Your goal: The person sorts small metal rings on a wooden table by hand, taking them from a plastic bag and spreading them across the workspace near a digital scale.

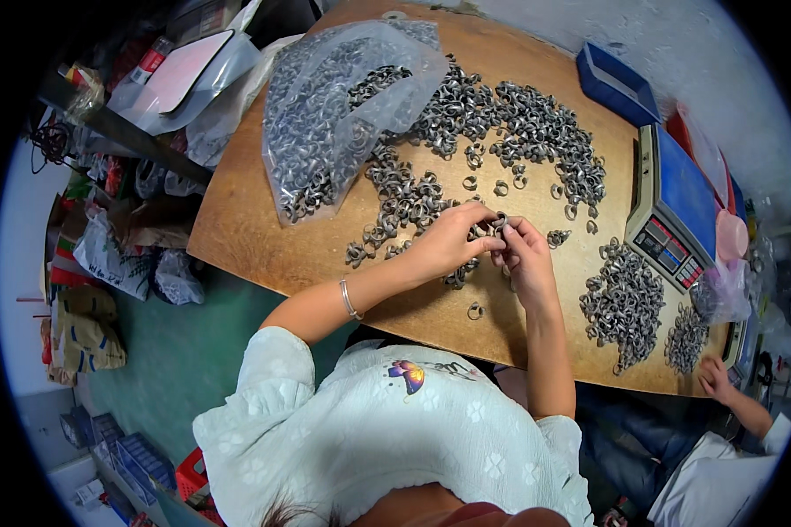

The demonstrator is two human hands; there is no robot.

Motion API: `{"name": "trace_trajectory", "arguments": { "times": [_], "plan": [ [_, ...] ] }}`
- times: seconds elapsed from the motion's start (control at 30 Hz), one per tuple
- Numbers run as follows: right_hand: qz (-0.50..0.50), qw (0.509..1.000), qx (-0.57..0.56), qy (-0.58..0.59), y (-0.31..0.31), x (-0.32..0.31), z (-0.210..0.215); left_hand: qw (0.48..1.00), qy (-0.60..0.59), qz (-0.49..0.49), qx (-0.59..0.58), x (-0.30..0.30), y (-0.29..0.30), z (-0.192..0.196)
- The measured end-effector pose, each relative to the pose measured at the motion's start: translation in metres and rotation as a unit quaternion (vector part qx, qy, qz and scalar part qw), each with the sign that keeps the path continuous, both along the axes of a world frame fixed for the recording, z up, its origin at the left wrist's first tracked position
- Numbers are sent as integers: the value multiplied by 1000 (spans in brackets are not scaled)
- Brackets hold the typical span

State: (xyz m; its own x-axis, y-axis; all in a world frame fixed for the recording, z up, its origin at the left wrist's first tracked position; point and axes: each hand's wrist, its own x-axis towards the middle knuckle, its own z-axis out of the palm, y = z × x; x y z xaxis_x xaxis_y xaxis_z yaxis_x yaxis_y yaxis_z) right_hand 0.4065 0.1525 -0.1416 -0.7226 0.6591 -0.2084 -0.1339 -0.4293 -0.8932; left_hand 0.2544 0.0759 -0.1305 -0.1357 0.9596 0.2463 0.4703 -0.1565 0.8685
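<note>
A clear plastic bag (343, 105) holds metal rings; right of it, both hands' fingers (488, 230) pinch one small ring (500, 220), its orientation unclear.

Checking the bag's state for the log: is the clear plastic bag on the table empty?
No. The clear plastic bag lies at the table's far left, still holding many small metal rings.

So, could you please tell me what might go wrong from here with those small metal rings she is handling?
The left hand and right hand pinch one small metal ring above the wooden table; it could slip and get lost in the loose heap of rings below. A single ring lies near the front edge, where a forearm might knock it off. The ring pile beside the weighing scale could mix with sorted ones.
</note>
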Motion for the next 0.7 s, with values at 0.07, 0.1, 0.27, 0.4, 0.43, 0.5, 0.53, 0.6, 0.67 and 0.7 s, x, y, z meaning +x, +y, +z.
{"name": "trace_trajectory", "arguments": {
  "times": [0.07, 0.1, 0.27, 0.4, 0.43, 0.5, 0.53, 0.6, 0.67, 0.7],
  "plan": [
    [8, 999, -43, 11, -4, 3, 5, 996, -67, -22, -56, -4, 1, 1],
    [35, 999, -34, -1, -5, 9, 9, 991, -101, -33, -83, -6, 1, 2],
    [106, 990, -82, 38, -1, 24, 12, 990, -118, -81, -12, -4, -1, -8],
    [21, 992, 103, -70, -9, 24, 9, 932, -318, -111, -131, 7, -8, -9],
    [-3, 969, 214, -126, -15, 22, 6, 960, -234, -89, -129, 10, -10, -1],
    [-42, 891, 414, -180, -28, 17, 7, 978, -157, -54, -126, 13, -10, 10],
    [-49, 916, 361, -167, -30, 16, 9, 977, -166, -41, -127, 14, -9, 12],
    [-63, 955, 253, -139, -30, 14, 14, 976, -189, -12, -109, 18, -8, 12],
    [-51, 993, 86, -58, -26, 19, 19, 973, -218, 19, -69, 22, -7, 5],
    [-52, 997, 27, -41, -26, 20, 22, 972, -234, 29, -5, 26, -8, 3]
  ]
}}
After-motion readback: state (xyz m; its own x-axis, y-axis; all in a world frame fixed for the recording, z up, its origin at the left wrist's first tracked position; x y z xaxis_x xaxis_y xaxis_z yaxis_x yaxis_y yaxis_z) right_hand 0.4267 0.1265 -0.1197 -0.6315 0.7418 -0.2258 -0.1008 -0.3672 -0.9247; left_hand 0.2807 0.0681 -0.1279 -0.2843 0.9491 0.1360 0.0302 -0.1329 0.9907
